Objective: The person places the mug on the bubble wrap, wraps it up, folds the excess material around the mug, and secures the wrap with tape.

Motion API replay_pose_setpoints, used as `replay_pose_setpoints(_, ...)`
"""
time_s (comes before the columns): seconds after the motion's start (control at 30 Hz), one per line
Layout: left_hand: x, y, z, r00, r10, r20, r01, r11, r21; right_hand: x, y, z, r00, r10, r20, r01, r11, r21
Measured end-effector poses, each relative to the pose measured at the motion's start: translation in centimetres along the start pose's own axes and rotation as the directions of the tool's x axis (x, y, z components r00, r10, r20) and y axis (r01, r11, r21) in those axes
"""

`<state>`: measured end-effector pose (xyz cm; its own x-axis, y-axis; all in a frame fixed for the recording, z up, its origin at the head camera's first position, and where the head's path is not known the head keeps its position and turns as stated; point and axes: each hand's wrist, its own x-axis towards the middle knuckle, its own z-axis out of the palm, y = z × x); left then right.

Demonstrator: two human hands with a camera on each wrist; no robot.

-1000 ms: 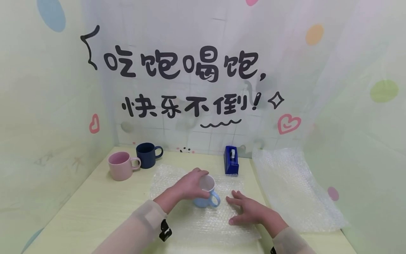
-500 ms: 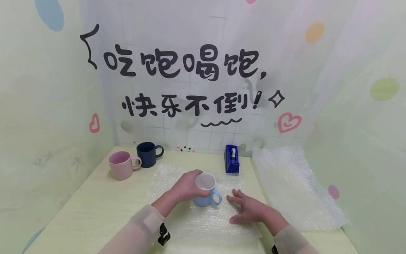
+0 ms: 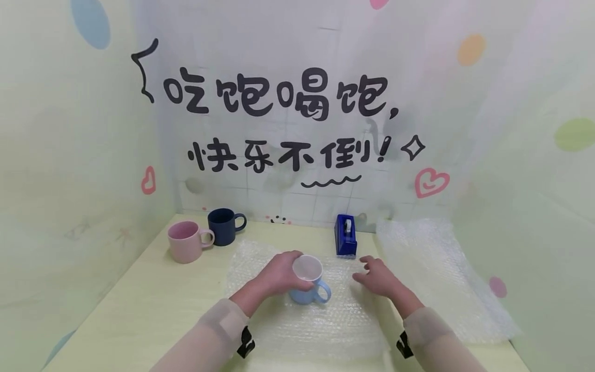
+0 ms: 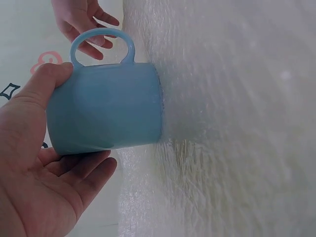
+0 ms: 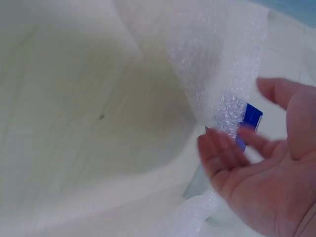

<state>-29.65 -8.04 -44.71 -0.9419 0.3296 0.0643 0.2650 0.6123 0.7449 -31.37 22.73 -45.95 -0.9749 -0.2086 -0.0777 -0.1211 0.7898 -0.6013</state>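
A light blue mug [image 3: 303, 295] stands upright on a sheet of bubble wrap [image 3: 321, 330] in the middle of the table. My left hand [image 3: 282, 274] grips it from the left, thumb near the rim and fingers round the far side. In the left wrist view the mug [image 4: 106, 108] shows its handle pointing away from my palm and its base against the wrap. My right hand [image 3: 378, 279] hovers at the wrap's right edge, fingers loosely bent and holding nothing. Seen from the right wrist, that hand [image 5: 261, 163] has its thumb apart from the fingers.
A blue tape dispenser [image 3: 345, 236] stands behind the wrap, just beyond my right hand. More bubble wrap [image 3: 427, 279] lies along the right side. At the back left are a pink mug [image 3: 185, 243] and a dark blue mug [image 3: 222, 227]. Printed walls enclose the table.
My right hand has moved forward and slightly right over the wrap, closer to the tape dispenser. My left hand keeps hold of the light blue mug, which stays about where it was.
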Motion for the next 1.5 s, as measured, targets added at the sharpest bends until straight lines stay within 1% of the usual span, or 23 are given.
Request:
replay_pose_setpoints(0.07, 0.1, 0.1, 0.0, 1.000, -0.004, 0.001, 0.004, 1.000, 0.007, 0.4, 0.0, 0.0, 0.994, 0.104, -0.019, -0.103, 0.993, 0.055)
replay_pose_setpoints(0.13, 0.1, 0.1, 0.0, 1.000, -0.005, 0.003, 0.005, 1.000, 0.012, 0.7, 0.2, 0.2, 0.984, 0.177, -0.012, -0.174, 0.977, 0.120)
replay_pose_setpoints(0.2, 0.2, 0.1, 0.1, 1.000, -0.004, 0.006, 0.004, 1.000, 0.015, 0.9, 0.3, 0.4, 0.979, 0.203, -0.002, -0.200, 0.964, 0.174)
replay_pose_setpoints(0.27, 0.2, 0.1, 0.1, 1.000, -0.001, 0.008, 0.001, 1.000, 0.018, 1.0, 0.4, 0.5, 0.978, 0.208, -0.003, -0.202, 0.954, 0.222)
replay_pose_setpoints(0.43, 0.2, 0.2, 0.1, 1.000, -0.009, 0.006, 0.008, 1.000, 0.022, 0.9, 0.2, 0.4, 0.980, 0.180, -0.082, -0.150, 0.949, 0.279)
replay_pose_setpoints(0.5, 0.2, 0.3, 0.1, 1.000, -0.012, 0.007, 0.012, 1.000, 0.025, 0.8, 0.0, 0.2, 0.981, 0.168, -0.100, -0.129, 0.941, 0.313)
replay_pose_setpoints(0.67, 0.3, 0.4, 0.1, 1.000, -0.017, 0.010, 0.017, 1.000, 0.025, 0.3, -1.2, -0.6, 0.994, 0.100, -0.043, -0.070, 0.890, 0.450)
replay_pose_setpoints(0.7, 0.2, 0.4, 0.1, 1.000, -0.018, 0.009, 0.017, 1.000, 0.025, 0.1, -1.6, -0.8, 0.996, 0.082, -0.037, -0.055, 0.883, 0.466)
replay_pose_setpoints(0.77, 0.2, 0.4, 0.0, 1.000, -0.021, 0.006, 0.021, 1.000, 0.023, -0.1, -2.6, -1.1, 0.998, 0.048, -0.037, -0.025, 0.880, 0.474)
replay_pose_setpoints(0.87, 0.1, 0.5, 0.0, 1.000, -0.020, 0.001, 0.020, 0.999, 0.025, -0.4, -4.3, -1.3, 0.999, -0.004, -0.043, 0.023, 0.896, 0.444)
replay_pose_setpoints(0.97, 0.1, 0.5, 0.0, 1.000, -0.020, -0.001, 0.020, 0.999, 0.029, -0.7, -6.0, -1.0, 0.998, -0.046, -0.046, 0.061, 0.909, 0.412)
replay_pose_setpoints(1.0, 0.1, 0.4, 0.0, 1.000, -0.019, -0.001, 0.019, 0.999, 0.029, -0.8, -6.5, -0.9, 0.996, -0.069, -0.049, 0.082, 0.918, 0.388)
replay_pose_setpoints(1.1, 0.1, 0.4, 0.0, 1.000, -0.019, 0.005, 0.019, 1.000, 0.018, -1.2, -7.9, -0.3, 0.988, -0.141, -0.067, 0.155, 0.946, 0.286)
replay_pose_setpoints(1.17, 0.1, 0.4, -0.1, 1.000, -0.019, 0.012, 0.018, 1.000, 0.010, -1.5, -8.6, 0.1, 0.973, -0.215, -0.082, 0.227, 0.958, 0.174)
replay_pose_setpoints(1.2, 0.1, 0.4, -0.1, 1.000, -0.019, 0.015, 0.019, 1.000, 0.004, -1.6, -9.0, 0.3, 0.962, -0.257, -0.088, 0.266, 0.957, 0.116)
replay_pose_setpoints(1.27, 0.1, 0.4, -0.1, 1.000, -0.015, 0.020, 0.015, 1.000, -0.005, -1.8, -9.4, 0.7, 0.937, -0.341, -0.082, 0.343, 0.939, 0.010)
replay_pose_setpoints(1.33, 0.1, 0.3, -0.1, 0.999, -0.025, 0.023, 0.025, 1.000, -0.009, -2.0, -9.6, 1.0, 0.916, -0.398, -0.041, 0.395, 0.916, -0.065)
replay_pose_setpoints(1.43, 0.1, 0.3, -0.1, 0.999, -0.028, 0.021, 0.028, 1.000, -0.001, -2.0, -9.4, 1.3, 0.907, -0.416, 0.066, 0.421, 0.898, -0.130)
replay_pose_setpoints(1.5, 0.2, 0.3, -0.1, 0.999, -0.031, 0.019, 0.030, 1.000, 0.007, -1.9, -9.2, 1.3, 0.909, -0.396, 0.133, 0.413, 0.898, -0.153)
